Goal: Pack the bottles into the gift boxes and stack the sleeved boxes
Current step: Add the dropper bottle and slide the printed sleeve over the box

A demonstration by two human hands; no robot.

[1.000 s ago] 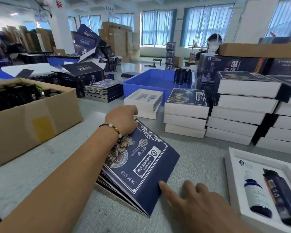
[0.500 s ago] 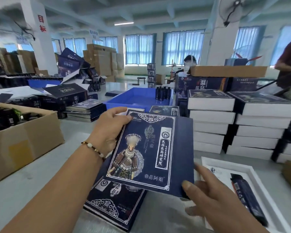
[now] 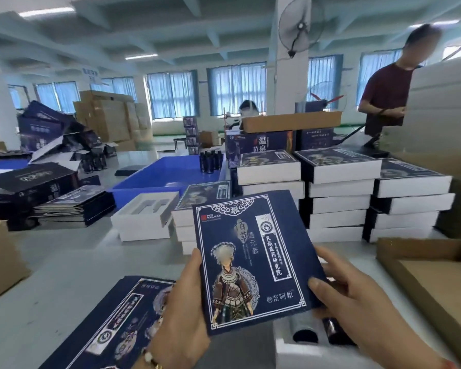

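I hold a dark blue printed sleeve (image 3: 253, 262) upright in front of me with both hands. My left hand (image 3: 183, 312) grasps its left edge, thumb on the printed front, fingers behind it. My right hand (image 3: 357, 302) grasps its right edge, thumb pressed on the lower right corner of the front and fingers curled round the back. The sleeve's front shows a figure in costume inside a white border, with columns of characters beside it.

Just below the sleeve, near my right hand, an open white box (image 3: 298, 344) lies on the grey worktop (image 3: 64, 267); dark bottles (image 3: 305, 335) lie in its tray, partly hidden by my hand. To my lower left, a pile of flat sleeves (image 3: 117, 323) lies on the worktop, beneath my left wrist.

Behind the sleeve stand stacks of sleeved boxes (image 3: 338, 193), white sides showing under blue tops, several columns side by side. Left of them sit two empty white trays (image 3: 144, 217), one on the other, and behind those a blue bin (image 3: 168, 171) with upright dark bottles at its far right corner. A second pile of flat sleeves (image 3: 75, 206) lies further left. An open cardboard box (image 3: 423, 275) lies at my right.

A person in a dark red shirt (image 3: 386, 97) stands at the far right, beyond the stacks.
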